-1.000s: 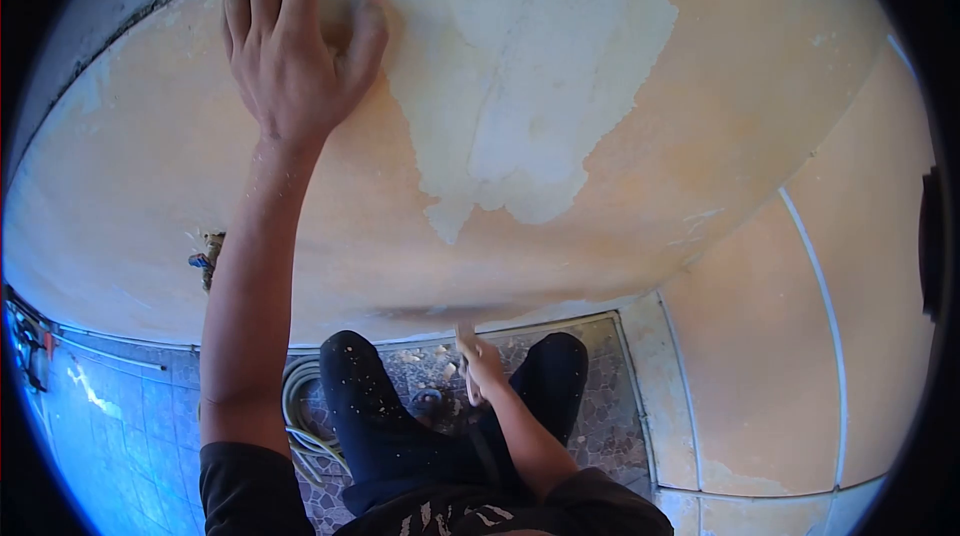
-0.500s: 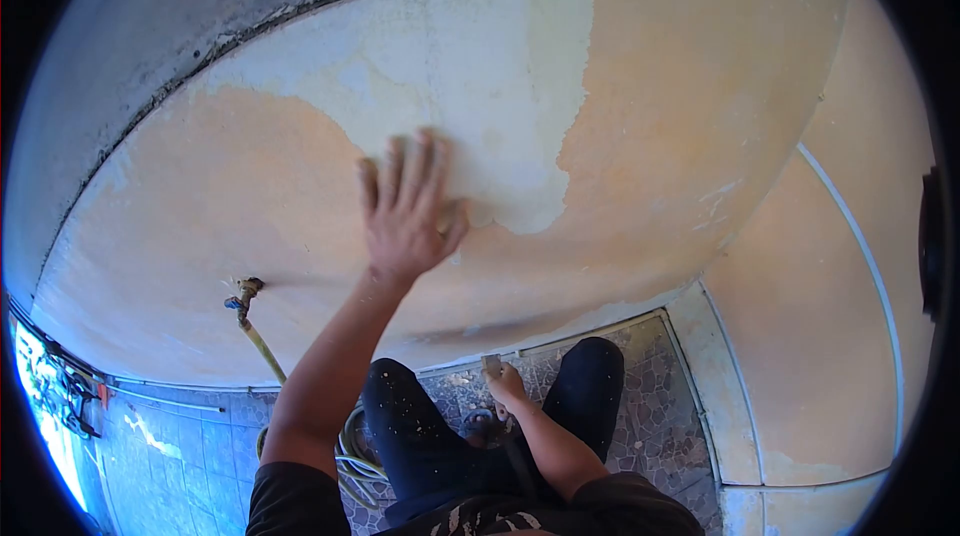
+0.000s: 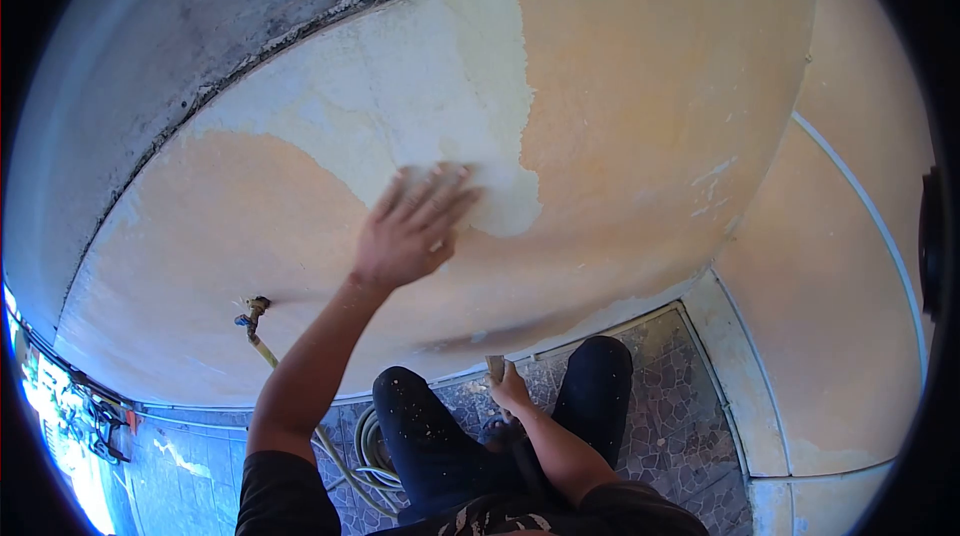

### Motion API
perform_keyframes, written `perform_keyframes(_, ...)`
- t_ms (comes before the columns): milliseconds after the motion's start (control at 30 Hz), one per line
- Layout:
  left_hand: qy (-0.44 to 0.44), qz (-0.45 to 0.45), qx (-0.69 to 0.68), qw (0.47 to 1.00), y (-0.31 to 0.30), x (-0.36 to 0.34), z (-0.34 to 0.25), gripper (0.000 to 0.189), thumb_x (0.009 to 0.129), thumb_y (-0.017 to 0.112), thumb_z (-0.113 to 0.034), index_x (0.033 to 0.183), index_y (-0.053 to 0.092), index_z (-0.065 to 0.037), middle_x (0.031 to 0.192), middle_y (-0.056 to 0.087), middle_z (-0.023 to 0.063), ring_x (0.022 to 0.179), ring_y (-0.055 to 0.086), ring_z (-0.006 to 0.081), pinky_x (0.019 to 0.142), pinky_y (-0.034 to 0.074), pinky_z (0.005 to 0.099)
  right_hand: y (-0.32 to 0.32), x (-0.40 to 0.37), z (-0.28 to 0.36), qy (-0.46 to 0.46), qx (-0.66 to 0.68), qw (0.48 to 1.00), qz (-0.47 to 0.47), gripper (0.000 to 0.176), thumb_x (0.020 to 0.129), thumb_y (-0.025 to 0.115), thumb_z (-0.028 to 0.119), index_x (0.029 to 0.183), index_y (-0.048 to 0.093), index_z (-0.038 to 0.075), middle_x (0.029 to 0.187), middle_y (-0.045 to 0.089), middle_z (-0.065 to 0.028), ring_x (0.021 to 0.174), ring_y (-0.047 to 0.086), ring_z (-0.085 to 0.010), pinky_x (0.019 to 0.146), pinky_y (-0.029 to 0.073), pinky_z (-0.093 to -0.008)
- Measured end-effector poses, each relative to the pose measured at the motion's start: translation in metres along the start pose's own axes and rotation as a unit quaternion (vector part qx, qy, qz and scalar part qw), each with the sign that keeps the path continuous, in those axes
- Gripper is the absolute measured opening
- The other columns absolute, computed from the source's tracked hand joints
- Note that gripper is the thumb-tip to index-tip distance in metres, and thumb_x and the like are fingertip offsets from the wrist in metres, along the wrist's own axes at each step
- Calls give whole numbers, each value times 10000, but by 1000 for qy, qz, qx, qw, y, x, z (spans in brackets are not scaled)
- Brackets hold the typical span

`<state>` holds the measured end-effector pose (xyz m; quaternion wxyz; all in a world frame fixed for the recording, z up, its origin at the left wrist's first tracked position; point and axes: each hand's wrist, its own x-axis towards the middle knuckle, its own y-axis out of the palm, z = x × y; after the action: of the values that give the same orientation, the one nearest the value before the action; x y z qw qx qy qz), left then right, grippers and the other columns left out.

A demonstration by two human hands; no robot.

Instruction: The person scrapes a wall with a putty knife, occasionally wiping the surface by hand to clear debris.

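My left hand [image 3: 405, 236] is laid against the wall at the lower part of a bare whitish patch [image 3: 455, 76], its fingers stretched out and slightly blurred by motion. It holds nothing. Peach paint [image 3: 640, 106] with a ragged edge surrounds the patch. Down between my knees, my right hand [image 3: 512, 391] is closed around a scraper [image 3: 495, 368], whose flat, pale blade points up towards the wall. Most of its handle is hidden by the fingers.
A brass tap [image 3: 255, 311] with a blue lever sticks out of the wall at lower left. Its yellowish hose [image 3: 375, 446] coils on the tiled floor [image 3: 660, 386] beside my leg. A grey rough-edged surface [image 3: 230, 6] is at upper left; a side wall [image 3: 800, 316] stands right.
My left hand has swept a little across the wall, its fingers now leaning to the right and closer together. The view has shifted slightly; my right hand still grips the scraper between my knees.
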<state>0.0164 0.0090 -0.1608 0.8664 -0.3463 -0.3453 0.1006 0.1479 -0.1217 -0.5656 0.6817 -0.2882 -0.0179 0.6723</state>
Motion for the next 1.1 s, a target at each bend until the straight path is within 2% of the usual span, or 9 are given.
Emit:
perform_keyframes(200,-90,-99,94,986,-41,-7,66,707,895,711,-514,1529,521,-264,1641,385,144,1519,333,381,1236,198,600,2,-5,8,-28,4,1000,1,733,934,680,437,1485,382,56,1200,673,-319,1108,661,-484,954,527,-544)
perform_keyframes(300,-141,-198,128,962,-54,-12,93,757,911,691,-561,1543,501,-190,1638,367,195,1527,300,413,1235,178,596,4,-5,12,-39,2,999,-15,732,948,664,468,1486,381,61,1185,680,-316,1100,664,-483,941,530,-543)
perform_keyframes(533,-206,-224,130,944,-42,-31,96,777,984,584,-546,1580,408,-79,1656,301,239,1539,234,458,1236,117,603,4,-4,12,-29,-20,999,-1,713,961,635,512,1445,423,33,1178,682,-314,1090,671,-478,931,535,-534)
perform_keyframes(733,-215,-164,105,957,-19,-57,70,766,991,556,-506,1580,392,-44,1659,268,269,1555,162,479,1226,60,647,2,-7,11,-26,-22,999,-5,701,963,647,497,1426,445,11,1194,671,-326,1110,659,-485,944,525,-532)
perform_keyframes(833,-224,-142,55,963,-6,-75,53,735,942,622,-505,1566,456,-154,1660,297,230,1559,170,462,1236,45,641,0,-4,9,-25,-26,999,-1,712,965,642,504,1433,440,7,1194,669,-332,1114,656,-490,952,523,-531)
perform_keyframes(967,-190,-87,26,977,8,-100,22,747,932,650,-483,1575,435,-169,1678,276,187,1571,143,436,1244,20,649,-1,-5,8,-41,-36,998,0,732,968,623,523,1450,423,11,1174,675,-335,1095,664,-495,946,530,-532)
perform_keyframes(1033,-70,84,-41,993,4,-105,2,725,903,692,-489,1551,469,-251,1687,297,64,1581,180,332,1269,34,622,-1,-7,10,-40,-39,998,-5,704,965,637,507,1429,445,13,1187,672,-331,1110,657,-494,955,521,-535)
perform_keyframes(1067,-69,82,-40,993,2,-106,-4,725,903,692,-489,1551,469,-251,1687,297,64,1581,180,332,1269,34,622,-1,-8,12,-36,-40,998,-10,676,963,651,491,1408,468,16,1200,669,-327,1126,649,-493,965,511,-537)
perform_keyframes(1100,-25,171,-78,982,-1,-107,-10,723,898,699,-488,1548,470,-270,1689,295,22,1579,196,289,1277,52,605,-1,-7,13,-37,-39,998,-12,676,963,651,491,1408,468,16,1200,669,-327,1126,649,-493,965,511,-537)
